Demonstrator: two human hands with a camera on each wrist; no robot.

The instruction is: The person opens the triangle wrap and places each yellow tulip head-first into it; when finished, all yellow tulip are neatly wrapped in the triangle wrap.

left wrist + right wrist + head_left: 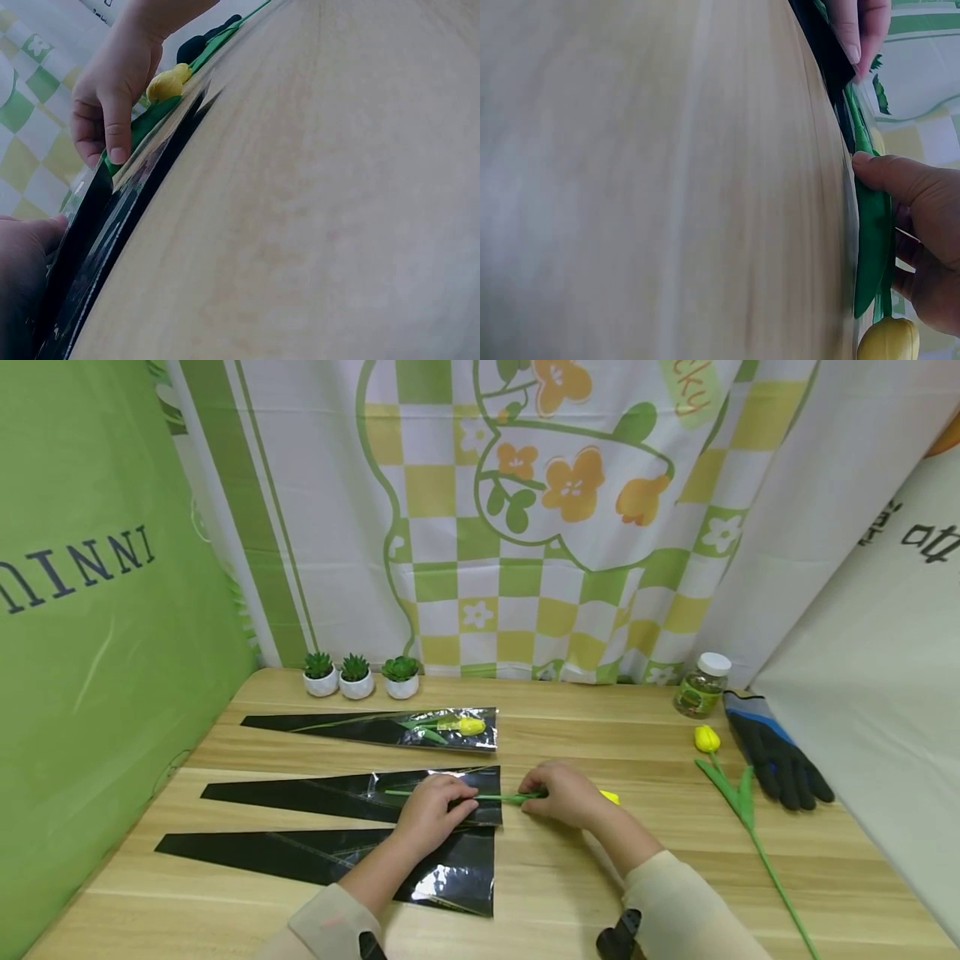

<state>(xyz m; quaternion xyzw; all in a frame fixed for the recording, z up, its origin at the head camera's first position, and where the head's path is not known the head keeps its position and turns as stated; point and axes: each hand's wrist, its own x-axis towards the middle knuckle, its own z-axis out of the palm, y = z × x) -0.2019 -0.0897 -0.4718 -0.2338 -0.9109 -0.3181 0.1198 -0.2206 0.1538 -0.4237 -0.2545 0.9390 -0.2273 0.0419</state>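
Observation:
My right hand [564, 793] pinches a yellow artificial tulip [872, 240] by its green stem and leaves, just right of the middle black flower sleeve [300, 795]. The tulip's stem runs left into this sleeve, and its yellow bloom [611, 797] pokes out beyond my right hand. At the sleeve's wide open end, my left hand [437, 810] pinches the edge between thumb and fingers. Another black sleeve [465, 868] lies nearer, partly under my left forearm. Farther back, a third sleeve [345, 727] has a yellow tulip [471, 726] inside.
On the right lie another yellow tulip [750, 810] and a dark glove [780, 756]. A white-lidded jar [702, 685] stands behind them. Three small potted plants [356, 677] line the back left of the wooden table [600, 718], before a patterned curtain [525, 593].

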